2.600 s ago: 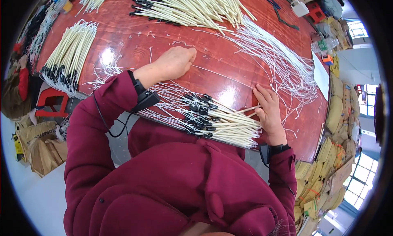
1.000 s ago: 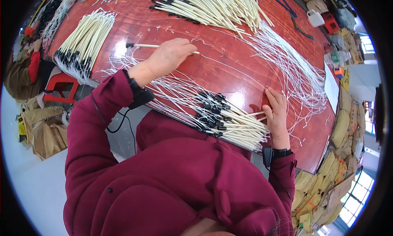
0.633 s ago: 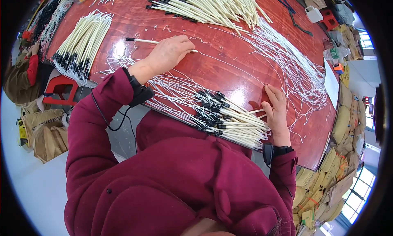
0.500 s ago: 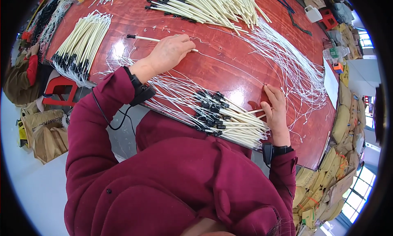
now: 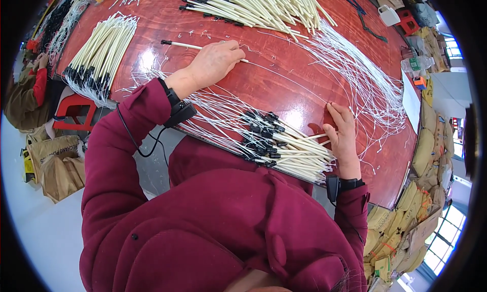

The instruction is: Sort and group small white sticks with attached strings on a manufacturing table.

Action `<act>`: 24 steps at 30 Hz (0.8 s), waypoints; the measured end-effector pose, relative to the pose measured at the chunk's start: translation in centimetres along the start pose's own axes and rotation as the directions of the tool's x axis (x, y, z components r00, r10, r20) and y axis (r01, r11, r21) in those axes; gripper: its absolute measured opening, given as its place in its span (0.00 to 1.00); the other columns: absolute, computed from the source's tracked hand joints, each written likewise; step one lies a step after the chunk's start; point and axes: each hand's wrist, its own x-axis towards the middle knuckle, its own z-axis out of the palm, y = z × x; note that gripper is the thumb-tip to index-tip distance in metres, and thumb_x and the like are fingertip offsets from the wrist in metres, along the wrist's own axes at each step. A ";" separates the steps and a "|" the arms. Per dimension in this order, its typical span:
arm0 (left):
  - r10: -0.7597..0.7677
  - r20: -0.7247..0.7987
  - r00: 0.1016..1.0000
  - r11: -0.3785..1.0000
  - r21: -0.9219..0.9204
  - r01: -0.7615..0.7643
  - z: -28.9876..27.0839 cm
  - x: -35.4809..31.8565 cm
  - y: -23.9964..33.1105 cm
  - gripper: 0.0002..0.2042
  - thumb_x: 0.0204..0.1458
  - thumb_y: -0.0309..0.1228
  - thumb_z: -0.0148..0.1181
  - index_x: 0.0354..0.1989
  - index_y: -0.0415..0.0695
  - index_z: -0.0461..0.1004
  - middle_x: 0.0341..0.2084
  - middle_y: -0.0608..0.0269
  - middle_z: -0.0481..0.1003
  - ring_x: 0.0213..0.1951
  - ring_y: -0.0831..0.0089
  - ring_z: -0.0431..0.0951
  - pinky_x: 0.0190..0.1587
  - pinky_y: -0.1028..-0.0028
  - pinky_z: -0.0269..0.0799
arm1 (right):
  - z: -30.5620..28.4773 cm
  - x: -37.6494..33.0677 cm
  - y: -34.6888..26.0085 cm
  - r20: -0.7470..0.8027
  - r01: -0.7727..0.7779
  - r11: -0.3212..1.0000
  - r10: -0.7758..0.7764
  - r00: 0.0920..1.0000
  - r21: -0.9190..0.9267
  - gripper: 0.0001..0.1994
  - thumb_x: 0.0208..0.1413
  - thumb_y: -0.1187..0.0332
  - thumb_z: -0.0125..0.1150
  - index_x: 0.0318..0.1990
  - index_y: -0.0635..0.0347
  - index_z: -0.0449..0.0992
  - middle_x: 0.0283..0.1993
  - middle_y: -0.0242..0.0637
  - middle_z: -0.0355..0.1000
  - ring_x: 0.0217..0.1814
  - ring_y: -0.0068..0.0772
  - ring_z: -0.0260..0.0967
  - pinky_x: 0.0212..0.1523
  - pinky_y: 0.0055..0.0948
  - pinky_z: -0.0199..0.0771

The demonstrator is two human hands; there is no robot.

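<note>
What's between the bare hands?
In the head view, a thin white string over the red wooden table, from the cream stick under the left hand to the right hand.

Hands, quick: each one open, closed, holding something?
Left hand: closed on a pale stick.
Right hand: at the end of a white string; grip can't be told.

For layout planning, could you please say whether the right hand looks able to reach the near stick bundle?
Probably yes: the right hand sits beside the near stick bundle with nothing visible between, though its fingers seem occupied with a cord.
</note>
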 end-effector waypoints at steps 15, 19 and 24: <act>0.273 0.152 0.950 0.955 0.080 -0.287 8.2 7.6 12.2 0.09 0.49 0.32 0.61 0.38 0.45 0.76 0.36 0.61 0.76 0.42 0.61 0.79 0.43 0.59 0.73 | 0.7 2.5 -1.6 -0.025 0.160 0.976 -0.166 0.986 -0.144 0.27 0.58 0.60 0.64 0.64 0.59 0.71 0.62 0.45 0.70 0.63 0.49 0.65 0.65 0.42 0.61; 0.128 0.053 0.990 0.980 0.148 -0.134 2.4 5.4 9.6 0.18 0.51 0.41 0.64 0.45 0.44 0.75 0.39 0.59 0.76 0.45 0.59 0.77 0.44 0.57 0.69 | -0.4 2.5 0.3 -0.111 0.071 0.985 -0.089 0.990 -0.154 0.29 0.55 0.61 0.67 0.64 0.59 0.70 0.62 0.42 0.71 0.61 0.49 0.66 0.63 0.42 0.61; -0.204 0.020 0.979 0.932 0.311 0.188 1.1 1.0 3.6 0.16 0.54 0.39 0.65 0.46 0.43 0.75 0.39 0.54 0.77 0.44 0.52 0.77 0.44 0.55 0.71 | 1.5 5.4 -1.4 -0.133 0.128 0.978 -0.151 0.980 -0.168 0.22 0.53 0.63 0.69 0.55 0.59 0.75 0.56 0.40 0.73 0.57 0.46 0.68 0.59 0.41 0.64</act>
